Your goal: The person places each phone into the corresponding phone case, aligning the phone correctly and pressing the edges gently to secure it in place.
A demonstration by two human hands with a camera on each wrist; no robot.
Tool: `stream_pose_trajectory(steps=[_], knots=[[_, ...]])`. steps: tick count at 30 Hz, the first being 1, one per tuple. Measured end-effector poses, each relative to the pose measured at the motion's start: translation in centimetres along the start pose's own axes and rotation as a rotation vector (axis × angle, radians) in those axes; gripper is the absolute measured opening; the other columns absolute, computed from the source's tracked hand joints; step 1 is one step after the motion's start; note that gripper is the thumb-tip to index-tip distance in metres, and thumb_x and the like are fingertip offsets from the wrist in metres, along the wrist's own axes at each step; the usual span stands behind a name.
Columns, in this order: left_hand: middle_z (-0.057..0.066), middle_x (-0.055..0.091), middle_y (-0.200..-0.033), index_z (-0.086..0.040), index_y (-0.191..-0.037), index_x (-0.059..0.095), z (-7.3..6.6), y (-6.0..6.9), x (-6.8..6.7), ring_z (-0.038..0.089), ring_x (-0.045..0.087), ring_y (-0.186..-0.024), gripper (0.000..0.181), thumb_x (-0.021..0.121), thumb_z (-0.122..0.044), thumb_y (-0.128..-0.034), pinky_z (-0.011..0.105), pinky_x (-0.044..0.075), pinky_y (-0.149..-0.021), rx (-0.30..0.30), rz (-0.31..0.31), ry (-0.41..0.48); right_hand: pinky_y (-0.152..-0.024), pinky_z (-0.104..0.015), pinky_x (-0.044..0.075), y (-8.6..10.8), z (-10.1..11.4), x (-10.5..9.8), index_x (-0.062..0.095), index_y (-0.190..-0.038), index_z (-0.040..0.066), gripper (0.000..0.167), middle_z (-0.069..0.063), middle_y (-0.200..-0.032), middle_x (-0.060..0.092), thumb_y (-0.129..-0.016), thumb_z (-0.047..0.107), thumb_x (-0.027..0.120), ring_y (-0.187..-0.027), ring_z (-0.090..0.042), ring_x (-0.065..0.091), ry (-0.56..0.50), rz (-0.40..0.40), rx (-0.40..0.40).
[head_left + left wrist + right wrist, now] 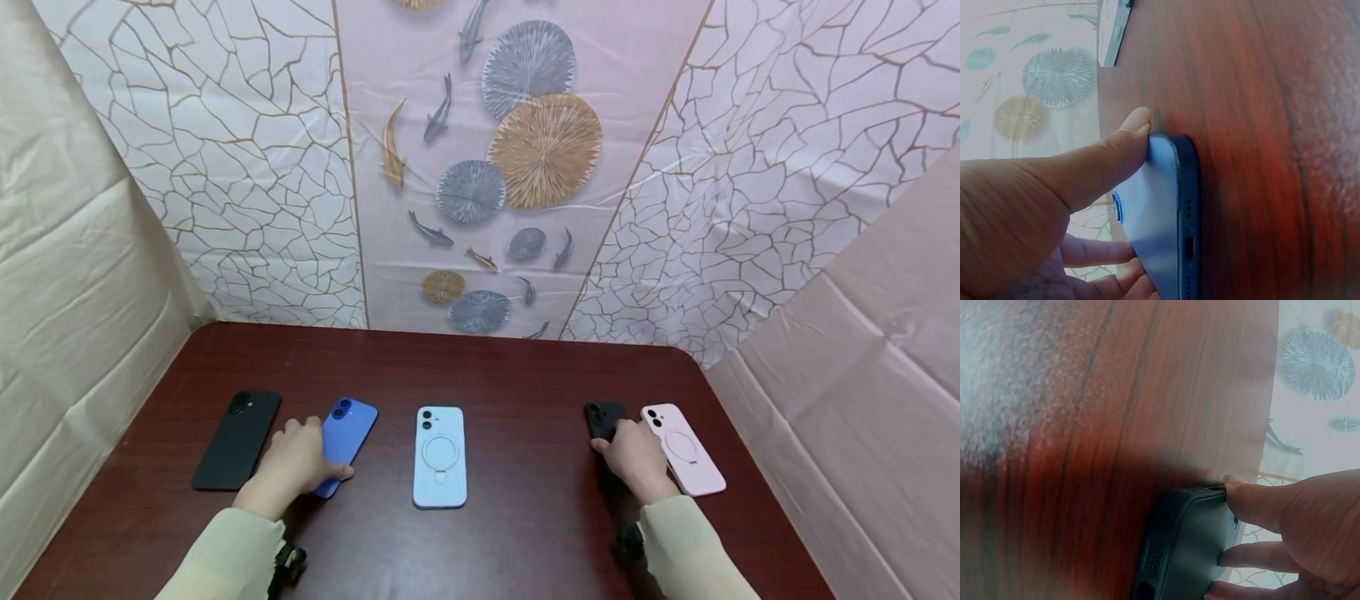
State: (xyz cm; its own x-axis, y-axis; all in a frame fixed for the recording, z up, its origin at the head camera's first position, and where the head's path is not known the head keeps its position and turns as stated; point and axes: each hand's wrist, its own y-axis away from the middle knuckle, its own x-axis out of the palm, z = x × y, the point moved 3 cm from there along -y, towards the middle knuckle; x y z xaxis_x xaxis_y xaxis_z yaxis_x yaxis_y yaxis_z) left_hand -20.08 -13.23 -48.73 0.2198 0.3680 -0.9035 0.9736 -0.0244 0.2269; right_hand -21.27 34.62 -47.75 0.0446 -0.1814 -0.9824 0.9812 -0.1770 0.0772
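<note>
- Head: my left hand [296,457] grips the blue phone [351,429] left of the pale phone [440,492]; my right hand [636,457], the black phone [606,415] right of it.
- Left wrist: fingers [1094,251] half-spread, pinching edges.
- Right wrist: likewise; gripping seems underway, next calling for steady pressure.

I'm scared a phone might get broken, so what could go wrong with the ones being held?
The right hand holds a black phone close beside the pink phone, so they might bump or scrape. The left hand grips the blue phone by its sides, so it might slip if lifted.
</note>
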Motion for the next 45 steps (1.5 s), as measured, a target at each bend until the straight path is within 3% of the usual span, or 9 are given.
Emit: stream_pose_trajectory(steps=[8, 18, 24, 30, 33, 38, 45], knots=[[0.031, 0.05, -0.096, 0.022, -0.12, 0.039, 0.3, -0.2, -0.4, 0.039, 0.053, -0.084, 0.104, 0.085, -0.053, -0.0657, 0.052, 0.047, -0.075, -0.039, 0.023, 0.003, -0.077, -0.059, 0.045, 0.0, -0.4, 0.0, 0.049, -0.119, -0.014, 0.065, -0.043, -0.109, 0.05, -0.085, 0.036, 0.074, -0.095, -0.056, 0.053, -0.095, 0.002, 0.058], [0.026, 0.051, -0.09, 0.022, -0.117, 0.04, 0.4, -0.3, -0.1, 0.032, 0.052, -0.078, 0.106, 0.085, -0.057, -0.0627, 0.048, 0.048, -0.072, -0.077, 0.052, 0.023, -0.076, -0.059, 0.046, -0.1, -0.2, 0.0, 0.043, -0.124, -0.015, 0.073, -0.043, -0.109, 0.052, -0.084, 0.039, 0.075, -0.094, -0.055, 0.054, -0.08, -0.002, 0.046], [0.032, 0.047, -0.099, 0.022, -0.119, 0.045, 0.0, -0.1, -0.2, 0.031, 0.051, -0.076, 0.102, 0.084, -0.055, -0.0655, 0.046, 0.049, -0.071, -0.063, 0.046, 0.011, -0.076, -0.059, 0.046, -0.2, -0.4, -0.1, 0.043, -0.124, -0.015, 0.077, -0.043, -0.111, 0.051, -0.084, 0.042, 0.074, -0.094, -0.055, 0.054, -0.098, 0.019, 0.053], [0.033, 0.044, -0.102, 0.022, -0.122, 0.042, 0.3, 0.1, 0.0, 0.031, 0.051, -0.076, 0.103, 0.084, -0.054, -0.0664, 0.045, 0.049, -0.069, -0.051, 0.029, 0.054, -0.076, -0.059, 0.046, -0.3, -0.5, 0.1, 0.043, -0.123, -0.015, 0.076, -0.043, -0.11, 0.051, -0.084, 0.042, 0.075, -0.093, -0.056, 0.054, -0.103, 0.012, 0.056], [0.033, 0.048, -0.103, 0.022, -0.122, 0.044, 0.6, 0.1, -0.1, 0.032, 0.052, -0.078, 0.1, 0.079, -0.056, -0.0718, 0.046, 0.049, -0.071, -0.033, 0.017, 0.069, -0.076, -0.06, 0.045, -0.3, -0.4, 0.1, 0.042, -0.124, -0.015, 0.077, -0.045, -0.111, 0.047, -0.083, 0.041, 0.075, -0.094, -0.058, 0.052, -0.106, 0.003, 0.059], [0.033, 0.052, -0.107, 0.021, -0.121, 0.048, 0.9, 0.0, -0.3, 0.033, 0.055, -0.085, 0.085, 0.06, -0.057, -0.0896, 0.049, 0.048, -0.074, -0.031, 0.012, 0.114, -0.076, -0.062, 0.043, -0.2, -0.2, 0.1, 0.036, -0.13, -0.015, 0.082, -0.046, -0.118, 0.034, -0.082, 0.039, 0.077, -0.094, -0.061, 0.048, -0.126, -0.018, 0.073], [0.029, 0.059, -0.107, 0.017, -0.117, 0.051, 1.0, -0.2, -0.3, 0.037, 0.059, -0.095, 0.054, 0.054, -0.034, -0.0999, 0.049, 0.049, -0.077, -0.018, -0.003, 0.196, -0.079, -0.064, 0.043, 0.0, -0.3, 0.2, 0.02, -0.142, -0.014, 0.099, -0.047, -0.127, 0.026, -0.08, 0.037, 0.079, -0.102, -0.063, 0.044, -0.158, -0.039, 0.093]])
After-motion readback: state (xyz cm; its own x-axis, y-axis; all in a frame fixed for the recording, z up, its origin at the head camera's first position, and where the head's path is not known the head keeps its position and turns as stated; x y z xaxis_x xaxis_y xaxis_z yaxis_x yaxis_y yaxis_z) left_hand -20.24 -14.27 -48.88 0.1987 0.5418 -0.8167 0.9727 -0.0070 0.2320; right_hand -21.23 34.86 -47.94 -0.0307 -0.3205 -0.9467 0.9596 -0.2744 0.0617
